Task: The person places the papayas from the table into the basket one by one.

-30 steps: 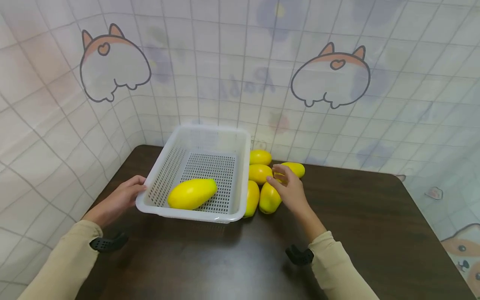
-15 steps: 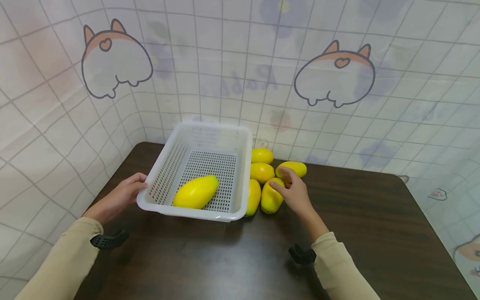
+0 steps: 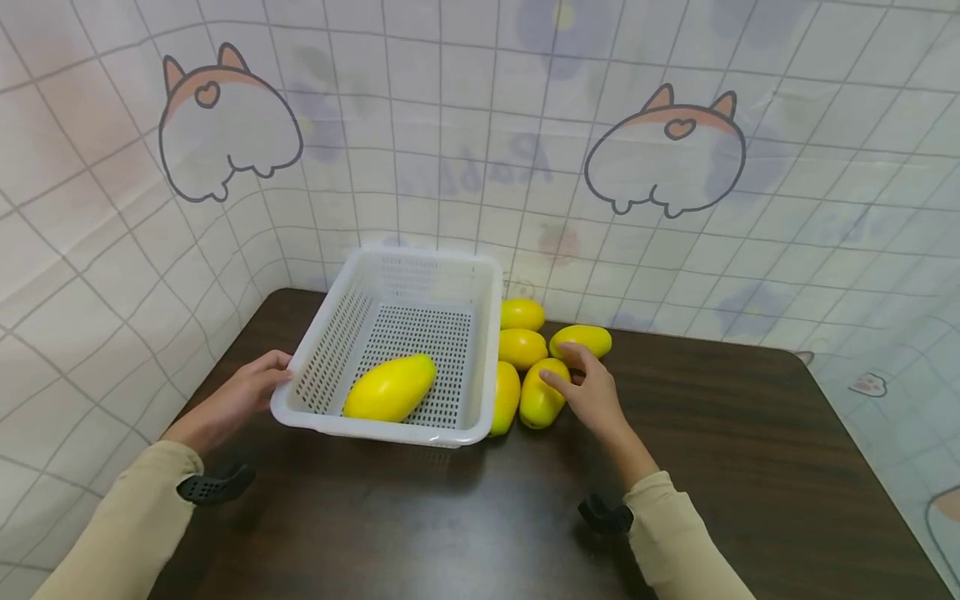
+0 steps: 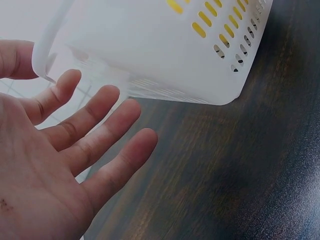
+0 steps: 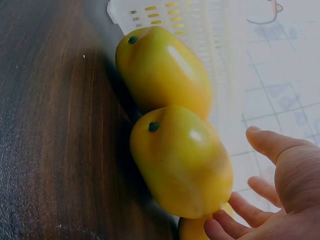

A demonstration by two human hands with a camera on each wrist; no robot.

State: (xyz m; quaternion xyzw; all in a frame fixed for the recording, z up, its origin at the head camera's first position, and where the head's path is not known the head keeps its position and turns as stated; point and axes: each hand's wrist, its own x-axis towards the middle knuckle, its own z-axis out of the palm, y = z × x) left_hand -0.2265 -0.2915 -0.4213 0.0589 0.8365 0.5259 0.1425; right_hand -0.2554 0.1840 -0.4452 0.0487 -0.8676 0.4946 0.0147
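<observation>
Pinching with the left hand (image 3: 251, 387), between thumb and index finger, the left rim of the white basket (image 3: 375, 428), with the other three fingers spread beneath. Turned lengthwise away from the person, and carrying near its front wall one basket fruit (image 3: 390, 388), laid diagonally from near left to far right, with the narrower, greener tip pointing far right.

Reaching with the right hand (image 3: 592, 390), with thumb and fingers parted, around the far right side of the nearer yellow fruit (image 3: 542, 402) on the dark tabletop (image 3: 712, 433); cannot tell about firm contact. Lying near to far along its long axis, tilted slightly right, with the dark stem end facing the person. Paired on the left with a neighbouring fruit (image 3: 506, 400), aimed likewise. Backed by the middle fruit (image 3: 522, 348), the rearmost fruit (image 3: 522, 314) and the rightmost fruit (image 3: 585, 340), all stretched left to right.
</observation>
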